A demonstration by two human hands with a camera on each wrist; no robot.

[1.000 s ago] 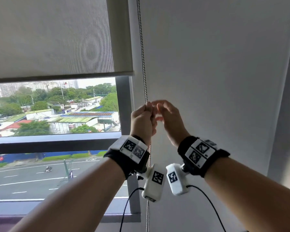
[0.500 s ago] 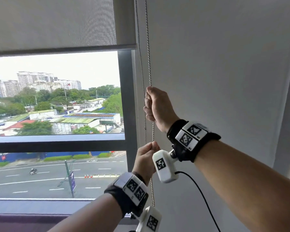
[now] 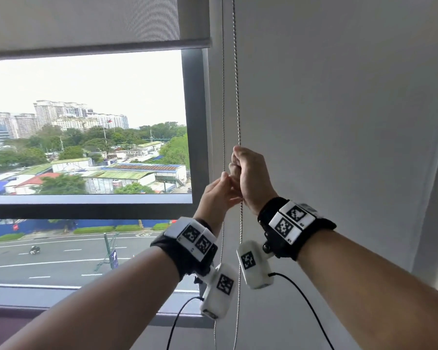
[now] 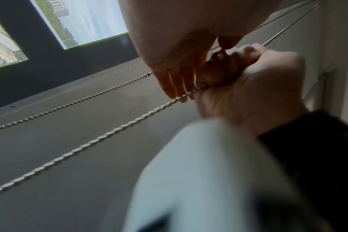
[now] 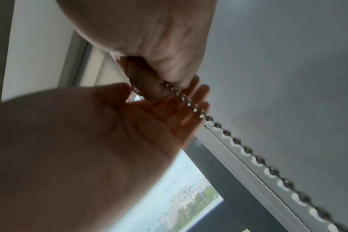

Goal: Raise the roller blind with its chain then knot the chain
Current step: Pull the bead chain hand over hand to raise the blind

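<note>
The grey roller blind [image 3: 86,21] hangs over the top of the window, its bottom bar [image 3: 99,48] high up. The bead chain [image 3: 236,72] drops in two strands beside the frame. My right hand [image 3: 239,168] grips the right strand in a fist at chest height. My left hand [image 3: 223,183] is just left of and below it, fingers straight, next to the left strand [image 3: 223,97]. In the left wrist view the left hand's fingers [image 4: 175,84] lie flat behind the chain [image 4: 101,136] that the right hand [image 4: 238,75] holds. In the right wrist view the chain [image 5: 234,141] runs out of the right hand [image 5: 161,78] across the open left hand [image 5: 189,106].
The dark window frame [image 3: 194,122] stands just left of the chain, with the sill [image 3: 182,317] below. A plain white wall [image 3: 339,122] fills the right side. Black cables [image 3: 301,294] hang from the wrist cameras under both forearms.
The blind's bottom edge has gone up. My left hand let go of the chain low down, rose beside the right hand and opened. My right hand keeps its grip, slightly lower.
</note>
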